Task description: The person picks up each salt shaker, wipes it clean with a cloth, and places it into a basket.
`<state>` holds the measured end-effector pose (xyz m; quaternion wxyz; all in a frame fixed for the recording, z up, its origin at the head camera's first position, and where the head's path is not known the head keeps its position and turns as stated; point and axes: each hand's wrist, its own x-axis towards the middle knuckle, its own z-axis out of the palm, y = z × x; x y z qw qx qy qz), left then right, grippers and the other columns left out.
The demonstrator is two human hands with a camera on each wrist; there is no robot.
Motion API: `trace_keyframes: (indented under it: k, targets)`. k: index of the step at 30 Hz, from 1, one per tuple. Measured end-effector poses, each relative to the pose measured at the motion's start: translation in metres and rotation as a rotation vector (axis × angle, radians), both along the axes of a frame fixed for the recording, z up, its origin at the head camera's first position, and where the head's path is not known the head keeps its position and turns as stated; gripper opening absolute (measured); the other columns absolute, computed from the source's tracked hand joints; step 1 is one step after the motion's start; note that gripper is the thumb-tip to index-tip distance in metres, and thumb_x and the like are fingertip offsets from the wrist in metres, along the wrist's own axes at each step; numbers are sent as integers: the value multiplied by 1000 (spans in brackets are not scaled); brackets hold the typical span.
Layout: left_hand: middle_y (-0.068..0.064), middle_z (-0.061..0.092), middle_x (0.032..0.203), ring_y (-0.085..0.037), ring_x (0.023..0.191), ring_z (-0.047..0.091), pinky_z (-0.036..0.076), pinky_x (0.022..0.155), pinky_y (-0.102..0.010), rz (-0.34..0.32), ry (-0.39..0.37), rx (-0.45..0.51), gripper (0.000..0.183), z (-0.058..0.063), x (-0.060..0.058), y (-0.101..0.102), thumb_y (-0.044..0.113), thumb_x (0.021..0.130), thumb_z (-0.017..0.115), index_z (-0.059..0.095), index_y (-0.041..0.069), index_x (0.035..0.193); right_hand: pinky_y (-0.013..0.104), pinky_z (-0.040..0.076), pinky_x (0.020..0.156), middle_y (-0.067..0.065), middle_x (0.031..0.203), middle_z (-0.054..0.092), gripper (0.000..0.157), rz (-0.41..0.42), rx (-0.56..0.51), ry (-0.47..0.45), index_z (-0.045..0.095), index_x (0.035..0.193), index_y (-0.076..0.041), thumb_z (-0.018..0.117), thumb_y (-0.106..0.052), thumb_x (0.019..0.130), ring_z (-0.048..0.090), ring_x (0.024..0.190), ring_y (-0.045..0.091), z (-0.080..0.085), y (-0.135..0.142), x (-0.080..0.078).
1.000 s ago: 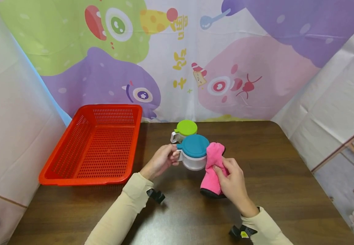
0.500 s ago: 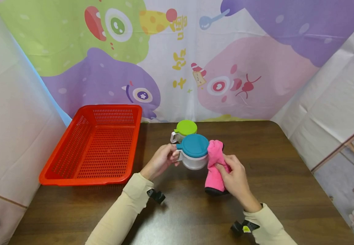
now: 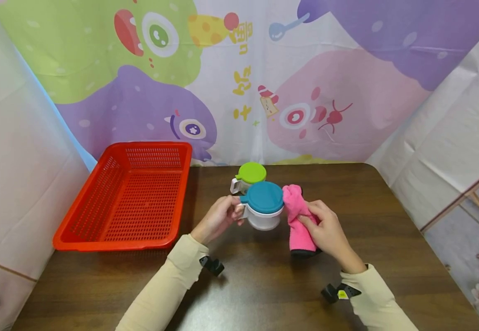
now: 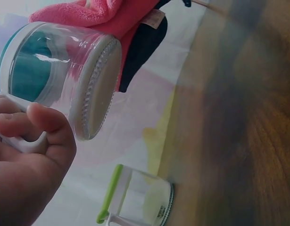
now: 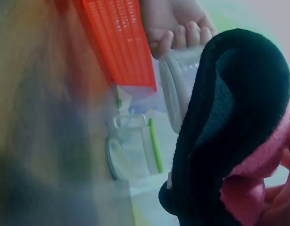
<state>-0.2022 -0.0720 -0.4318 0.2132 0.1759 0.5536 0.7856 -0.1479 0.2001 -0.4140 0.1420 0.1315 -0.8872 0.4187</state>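
My left hand [image 3: 219, 217] grips the white handle of a clear jar [image 3: 264, 219] with a blue lid [image 3: 265, 197], held up off the table. Fingers curl through the handle in the left wrist view, where the jar [image 4: 60, 70] shows its pale base. A pink cloth [image 3: 299, 220] with black edging is bunched in my right hand [image 3: 326, 230], pinched between thumb and fingers. Its upper end lies against or right beside the jar's right side. In the right wrist view the cloth's dark edge [image 5: 201, 108] hides part of the jar.
Behind the held jar, a similar smaller jar with a green lid [image 3: 252, 172] stands on the brown wooden table [image 3: 367, 220]. A red plastic basket [image 3: 173, 220] sits at the left. A cartoon-printed curtain [image 3: 239, 138] hangs along the table's back edge.
My right hand and the pink cloth have moved right and slightly up, along the side of the jar. The left hand and jar stay almost still.
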Motion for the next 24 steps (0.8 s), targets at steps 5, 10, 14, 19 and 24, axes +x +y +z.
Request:
trace_keyframes:
  k: [5, 10, 14, 19, 24]
  targets:
    - [5, 38, 61, -13, 61, 38, 38, 63, -28, -4, -16, 15, 31, -2, 0, 2, 14, 95, 30, 41, 12, 67, 26, 47, 72, 13, 99, 64, 24, 24, 33, -6, 70, 109, 1, 66, -1, 85, 57, 87, 22, 6, 8, -5]
    - [5, 39, 61, -12, 60, 38, 39, 63, -27, -7, -22, 18, 31, -3, 0, 3, 15, 96, 29, 42, 11, 68, 30, 46, 73, 14, 99, 62, 24, 41, 101, -1, 70, 109, 1, 64, 0, 86, 58, 89, 25, 13, 15, -11]
    - [6, 39, 60, -11, 59, 38, 39, 62, -27, -6, -21, 17, 31, -3, 0, 4, 15, 95, 29, 42, 11, 67, 34, 47, 71, 15, 98, 60, 25, 55, 175, 33, 69, 110, 0, 65, -1, 85, 58, 88, 26, 22, 21, -16]
    - [6, 39, 59, -11, 58, 38, 38, 61, -27, -7, -17, 23, 31, -4, 0, 4, 14, 95, 30, 42, 12, 67, 36, 47, 69, 13, 96, 59, 26, 93, 272, 130, 69, 111, -2, 67, -3, 84, 57, 83, 24, 36, 24, -21]
    - [6, 39, 59, -11, 59, 38, 38, 62, -27, -15, -7, 25, 32, -5, 0, 4, 13, 95, 30, 43, 12, 66, 40, 48, 70, 13, 97, 59, 30, 127, 349, 187, 69, 114, -3, 68, -3, 84, 58, 82, 24, 47, 24, -27]
